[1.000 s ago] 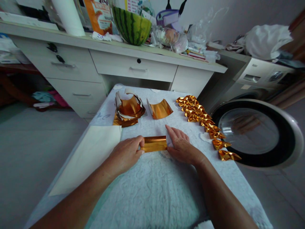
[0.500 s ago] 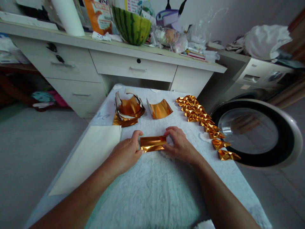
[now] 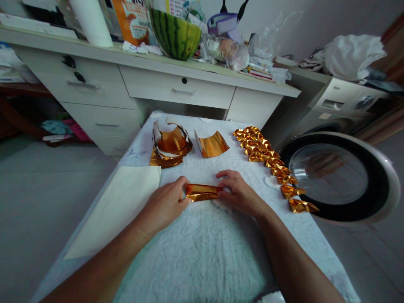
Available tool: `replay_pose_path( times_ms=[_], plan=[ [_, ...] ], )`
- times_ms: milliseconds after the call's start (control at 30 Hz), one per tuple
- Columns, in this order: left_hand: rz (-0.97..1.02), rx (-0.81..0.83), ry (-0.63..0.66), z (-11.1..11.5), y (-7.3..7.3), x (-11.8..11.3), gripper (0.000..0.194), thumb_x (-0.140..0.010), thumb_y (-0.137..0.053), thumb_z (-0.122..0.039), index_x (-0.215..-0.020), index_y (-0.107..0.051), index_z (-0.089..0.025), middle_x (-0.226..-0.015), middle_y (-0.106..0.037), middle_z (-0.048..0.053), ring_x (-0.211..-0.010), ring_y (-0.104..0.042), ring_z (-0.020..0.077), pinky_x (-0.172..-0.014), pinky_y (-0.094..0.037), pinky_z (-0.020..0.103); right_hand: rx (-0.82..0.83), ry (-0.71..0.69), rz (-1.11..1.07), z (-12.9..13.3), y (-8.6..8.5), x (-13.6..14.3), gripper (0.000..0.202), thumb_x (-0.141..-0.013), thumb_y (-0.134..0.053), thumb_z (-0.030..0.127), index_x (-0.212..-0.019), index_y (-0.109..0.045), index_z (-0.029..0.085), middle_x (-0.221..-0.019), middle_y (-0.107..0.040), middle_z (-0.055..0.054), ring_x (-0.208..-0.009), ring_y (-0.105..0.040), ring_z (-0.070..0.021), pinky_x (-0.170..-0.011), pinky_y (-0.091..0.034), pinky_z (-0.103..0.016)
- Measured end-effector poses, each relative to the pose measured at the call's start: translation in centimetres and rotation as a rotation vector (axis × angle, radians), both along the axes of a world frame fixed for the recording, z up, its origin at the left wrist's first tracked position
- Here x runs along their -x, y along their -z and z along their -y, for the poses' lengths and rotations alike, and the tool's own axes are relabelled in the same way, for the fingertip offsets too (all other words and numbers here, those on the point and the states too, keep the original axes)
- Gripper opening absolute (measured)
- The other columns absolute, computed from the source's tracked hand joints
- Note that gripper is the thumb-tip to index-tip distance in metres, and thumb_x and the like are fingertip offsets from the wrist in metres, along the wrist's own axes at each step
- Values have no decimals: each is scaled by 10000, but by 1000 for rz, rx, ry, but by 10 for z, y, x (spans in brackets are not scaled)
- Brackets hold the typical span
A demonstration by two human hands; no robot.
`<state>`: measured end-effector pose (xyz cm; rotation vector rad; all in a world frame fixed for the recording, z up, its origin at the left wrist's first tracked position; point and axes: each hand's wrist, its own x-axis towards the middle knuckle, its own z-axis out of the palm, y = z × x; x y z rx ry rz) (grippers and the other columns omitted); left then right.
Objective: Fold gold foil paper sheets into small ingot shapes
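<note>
A partly folded sheet of gold foil paper point(image 3: 203, 192) lies between my hands on the cloth-covered table. My left hand point(image 3: 170, 197) is closed on its left end, thumb and fingers pinching the edge. At the right end my right hand point(image 3: 235, 191) grips the sheet between thumb and fingers, with the index finger raised apart. Just beyond lies a single curved gold foil sheet point(image 3: 213, 145). A curled stack of gold foil sheets point(image 3: 172, 143) sits to its left. Several folded gold foil pieces point(image 3: 265, 153) run in overlapping rows along the right side.
A pale folded sheet point(image 3: 123, 202) covers the table's left edge. Behind stands a white desk with drawers point(image 3: 176, 86), bearing a cut watermelon point(image 3: 175, 33) and plastic bags. On the right, the washing machine's round door point(image 3: 341, 176) hangs open beside the table.
The far edge of the gold foil paper has been folded toward me, so the strip is narrower. Both hands have shifted slightly nearer, and my right index finger has lifted.
</note>
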<state>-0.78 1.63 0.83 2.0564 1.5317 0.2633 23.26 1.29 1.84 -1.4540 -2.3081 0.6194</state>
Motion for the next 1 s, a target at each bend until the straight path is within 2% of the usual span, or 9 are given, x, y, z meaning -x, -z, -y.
replay_pose_path(
  times_ms=[167, 333, 567, 800, 1000],
  plan=[
    [89, -121, -15, -1, -2, -1, 112, -775, -576, -267, -861, -592, -197, -902, -569, 33, -888, -579, 211, -739, -425, 306, -30, -17, -95, -1, -1, -1, 68, -878, -611, 191, -896, -676, 181, -1228, -581, -81, -1166, -503, -211, -1025, -379, -387],
    [236, -192, -8, -2, -6, 0, 135, -796, -576, -326, -782, -610, -196, -899, -583, 33, -935, -564, 234, -816, -436, 348, -37, -21, -224, -5, 0, -2, 130, -876, -612, 237, -984, -653, 177, -1034, -650, -72, -999, -575, -209, -924, -413, -364],
    [504, -123, -70, -2, -7, 0, 167, -873, -521, -351, -853, -575, -194, -803, -619, -11, -760, -582, 170, -687, -437, 286, 105, 113, -447, -2, -1, 1, 153, -881, -564, 319, -813, -593, 185, -780, -602, -1, -724, -534, -145, -688, -403, -267],
    [751, -26, -106, -1, -4, -3, 171, -854, -578, -336, -937, -590, -188, -878, -673, 15, -806, -639, 174, -717, -494, 290, 195, 119, -726, -5, 5, 4, 147, -830, -648, 318, -813, -590, 184, -791, -596, -1, -756, -534, -137, -698, -412, -254],
    [847, 52, -154, -1, -6, -5, 158, -826, -613, -328, -888, -576, -187, -748, -638, -8, -679, -614, 150, -642, -503, 277, 326, 141, -877, -5, 9, 7, 207, -800, -704, 361, -813, -581, 195, -770, -604, 4, -716, -547, -131, -672, -422, -253]
  ],
)
